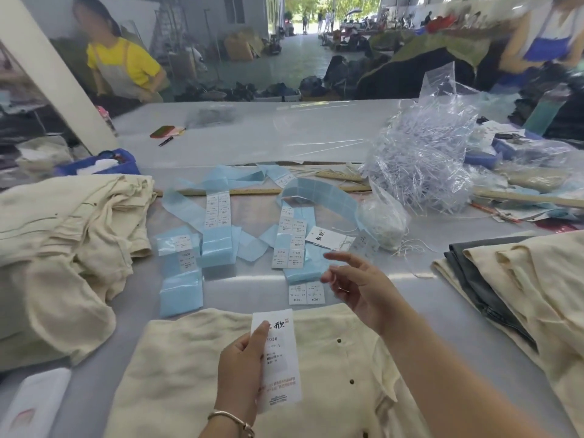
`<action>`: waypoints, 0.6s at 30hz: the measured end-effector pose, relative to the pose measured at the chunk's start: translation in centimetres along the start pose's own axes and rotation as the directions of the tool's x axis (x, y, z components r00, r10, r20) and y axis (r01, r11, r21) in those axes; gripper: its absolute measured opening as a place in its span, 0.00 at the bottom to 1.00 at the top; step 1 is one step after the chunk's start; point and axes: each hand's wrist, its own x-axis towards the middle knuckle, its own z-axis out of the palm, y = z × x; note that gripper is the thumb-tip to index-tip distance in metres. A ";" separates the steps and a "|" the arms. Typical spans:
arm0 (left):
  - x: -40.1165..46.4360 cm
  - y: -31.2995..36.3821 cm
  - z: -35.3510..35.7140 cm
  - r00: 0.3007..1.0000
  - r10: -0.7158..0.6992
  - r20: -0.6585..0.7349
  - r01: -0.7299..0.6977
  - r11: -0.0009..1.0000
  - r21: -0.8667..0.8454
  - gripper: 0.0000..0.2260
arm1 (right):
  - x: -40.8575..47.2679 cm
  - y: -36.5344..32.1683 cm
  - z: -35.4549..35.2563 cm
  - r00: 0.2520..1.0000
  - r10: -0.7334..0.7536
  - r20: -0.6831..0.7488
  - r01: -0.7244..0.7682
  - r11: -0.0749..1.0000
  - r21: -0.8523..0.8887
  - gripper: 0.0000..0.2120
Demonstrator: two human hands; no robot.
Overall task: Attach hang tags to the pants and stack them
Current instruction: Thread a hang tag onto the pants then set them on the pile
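Note:
A white hang tag (279, 358) with black print is held upright in my left hand (241, 368), thumb on its face, over cream pants (177, 371) that lie flat at the table's near edge. Just above the pants my right hand (357, 286) hovers with fingers spread and nothing in it, close to the sticker sheets (289, 248). Another hang tag (325, 238) with a string lies beyond the stickers. At the left sits a rumpled pile of cream pants (63, 235). A stack of cream and grey pants (518, 279) lies at the right.
Blue sticker backing strips (215, 222) spread across the table's middle. A clear bag of plastic fasteners (423, 165) and a bundle of string (384, 222) sit right of centre. Wooden rulers (252, 191), a blue bin (101, 164) and scissors (165, 141) lie farther back. Two people stand beyond the table.

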 end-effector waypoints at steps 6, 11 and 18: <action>0.3 -0.2 -2.5 0.992 -0.015 -0.125 0.006 0.997 -0.073 0.13 | -0.7 5.5 2.6 0.957 0.280 -0.072 -0.255 0.935 0.248 0.10; 0.3 -1.1 -3.5 0.995 -0.023 -0.095 0.015 0.997 -0.077 0.12 | -2.4 10.2 -0.5 0.892 0.183 -0.414 -0.307 0.917 -0.256 0.07; 0.1 -3.5 -2.0 0.995 -0.102 -0.013 0.102 0.994 -0.029 0.14 | -3.8 11.2 -2.6 0.943 -0.186 -0.276 -0.239 0.200 -0.950 0.15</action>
